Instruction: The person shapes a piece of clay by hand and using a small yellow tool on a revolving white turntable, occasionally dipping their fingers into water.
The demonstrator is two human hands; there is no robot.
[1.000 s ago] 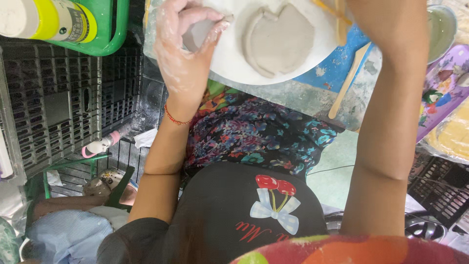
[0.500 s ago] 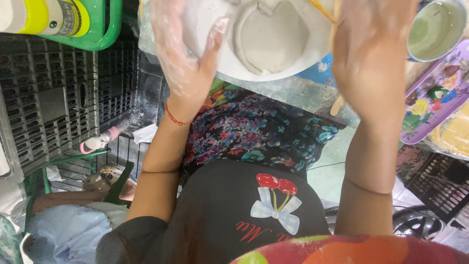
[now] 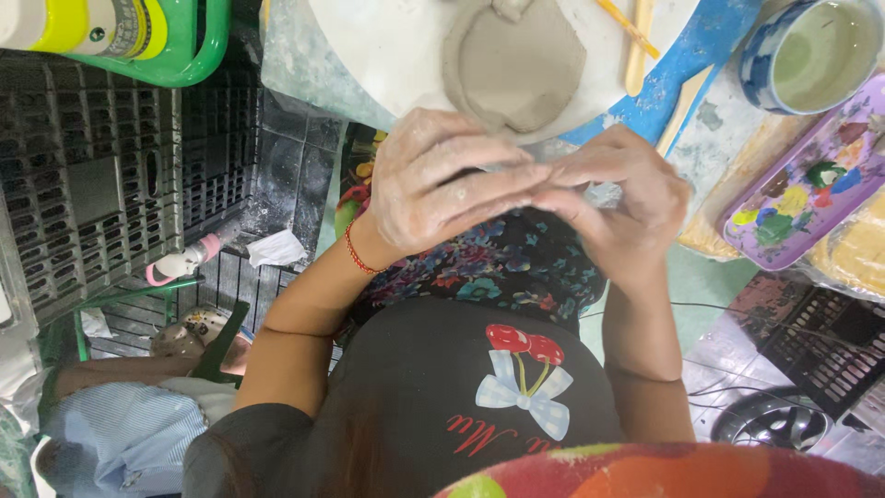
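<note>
My board (image 3: 369,55) fills the upper centre, bearing the flat clay piece (image 3: 521,65). Both hands have withdrawn from it to frame centre. Left hand (image 3: 442,184) and right hand (image 3: 618,203) now pinch together, fingertips touching; contents hidden.

Even, soft light with a wide-angle bend

Bright diffuse light falls from above, leaving only faint shadows beneath the left hand (image 3: 442,180) and right hand (image 3: 618,198). Both look sharp. Edges curve outward; the dark crate (image 3: 92,175) stays dim.
</note>
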